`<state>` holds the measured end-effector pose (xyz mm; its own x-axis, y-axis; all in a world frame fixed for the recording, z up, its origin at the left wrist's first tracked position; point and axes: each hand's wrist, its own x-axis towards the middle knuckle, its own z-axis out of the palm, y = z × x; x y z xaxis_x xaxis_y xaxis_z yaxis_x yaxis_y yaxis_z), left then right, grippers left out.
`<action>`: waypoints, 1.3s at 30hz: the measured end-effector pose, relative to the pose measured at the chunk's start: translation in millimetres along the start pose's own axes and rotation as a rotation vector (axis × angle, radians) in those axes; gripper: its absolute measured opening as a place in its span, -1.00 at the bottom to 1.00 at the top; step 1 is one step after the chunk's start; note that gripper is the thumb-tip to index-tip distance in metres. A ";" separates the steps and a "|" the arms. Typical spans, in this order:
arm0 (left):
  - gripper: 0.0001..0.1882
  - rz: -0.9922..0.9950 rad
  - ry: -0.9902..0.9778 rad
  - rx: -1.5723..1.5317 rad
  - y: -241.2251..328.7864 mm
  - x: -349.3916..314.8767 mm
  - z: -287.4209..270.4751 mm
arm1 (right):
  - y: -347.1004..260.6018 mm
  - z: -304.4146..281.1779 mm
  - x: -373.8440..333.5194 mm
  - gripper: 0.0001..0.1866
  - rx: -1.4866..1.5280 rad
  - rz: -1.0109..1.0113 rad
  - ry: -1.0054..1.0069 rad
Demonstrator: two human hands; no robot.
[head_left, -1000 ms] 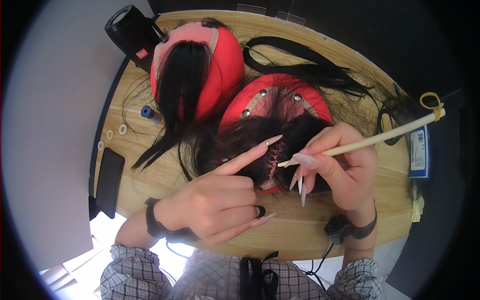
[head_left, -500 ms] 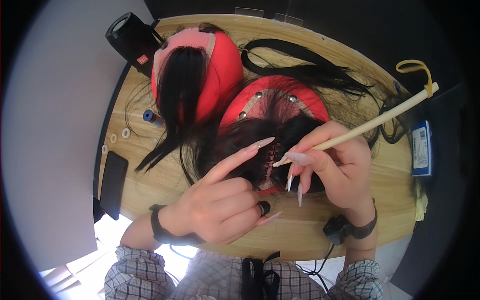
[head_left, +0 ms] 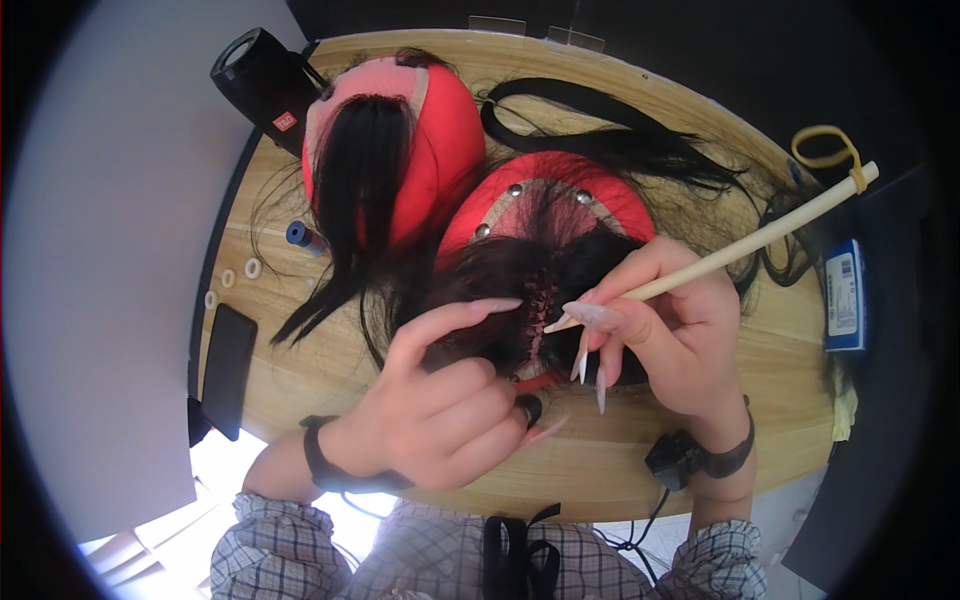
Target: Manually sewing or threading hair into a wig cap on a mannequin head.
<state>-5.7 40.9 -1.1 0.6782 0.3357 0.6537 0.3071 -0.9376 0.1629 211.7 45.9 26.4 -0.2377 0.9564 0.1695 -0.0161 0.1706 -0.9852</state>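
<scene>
In front of me, a wig cap with black hair (head_left: 478,268) sits on a red head form (head_left: 625,200). A narrow parting with reddish mesh (head_left: 541,305) runs through the hair. My right hand (head_left: 690,340) grips a pale wooden stick (head_left: 750,243) like a pen. Its tapered tip touches or hovers just over the parting's right side; I cannot tell which. A yellow rubber band (head_left: 850,150) hangs from its upper end. On the left side of the parting my left hand (head_left: 450,400) rests over the hair, index finger extended, other fingers curled, nothing visible in it.
A second red head form (head_left: 455,125) with black hair (head_left: 365,150) stands far left beside a black speaker (head_left: 262,85). A hair bundle (head_left: 600,120) lies behind. A blue spool (head_left: 300,233), small white rings (head_left: 252,268), a black phone (head_left: 229,370) and a blue-white box (head_left: 845,295) lie around.
My left index finger has drawn back and down to the left, away from the top of the parting. My right hand and the stick stay nearly still.
</scene>
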 end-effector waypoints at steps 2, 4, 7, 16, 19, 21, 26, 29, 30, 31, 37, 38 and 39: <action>-0.81 -0.002 0.047 0.111 3.6 0.7 3.5 | 0.4 -1.2 0.8 -0.92 -0.021 -0.013 -0.018; -0.80 -0.061 0.051 0.340 5.5 -1.1 7.3 | 1.2 -1.8 1.6 -0.91 -0.042 -0.026 -0.037; -0.81 -0.058 0.001 0.412 1.6 1.0 7.3 | 1.4 -0.2 3.0 -0.91 -0.008 -0.036 -0.013; -0.83 -0.050 -0.033 0.521 1.7 11.2 8.5 | -2.6 -0.7 3.0 -0.90 -0.088 -0.060 -0.070; -0.83 -0.044 -0.009 0.579 1.7 13.4 10.4 | -2.4 0.7 3.9 -0.90 -0.060 -0.040 -0.054; -0.84 -0.053 -0.039 0.569 2.4 13.4 10.1 | 0.3 -0.3 3.8 -0.90 -0.018 -0.024 -0.035; -0.86 -0.112 -0.173 0.492 8.8 17.7 3.1 | 2.1 -1.8 3.2 -0.90 -0.007 -0.026 -0.030; -0.87 -0.090 -0.208 0.482 8.7 15.7 0.7 | 0.0 0.5 3.7 -0.91 -0.012 -0.014 -0.026; -0.88 -0.051 -0.195 0.486 8.2 14.3 1.0 | -0.1 1.0 3.8 -0.90 -0.005 0.004 -0.012; -0.89 -0.012 -0.181 0.489 8.0 13.1 0.8 | 0.4 1.1 4.0 -0.90 -0.005 0.004 -0.012; -0.91 0.222 -0.198 0.498 10.4 15.6 -7.0 | 3.3 0.2 4.1 -0.89 0.033 0.005 0.002; -0.91 0.220 -0.198 0.497 9.4 13.1 -4.5 | 3.2 0.5 4.4 -0.89 0.036 0.008 0.005; -0.89 0.302 -0.142 0.421 7.5 8.9 0.4 | 2.9 0.8 4.8 -0.88 0.041 0.011 0.008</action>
<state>2.9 36.8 5.7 0.8524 0.0931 0.5146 0.3059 -0.8869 -0.3462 209.8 50.8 24.3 -0.2306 0.9601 0.1584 -0.0529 0.1502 -0.9872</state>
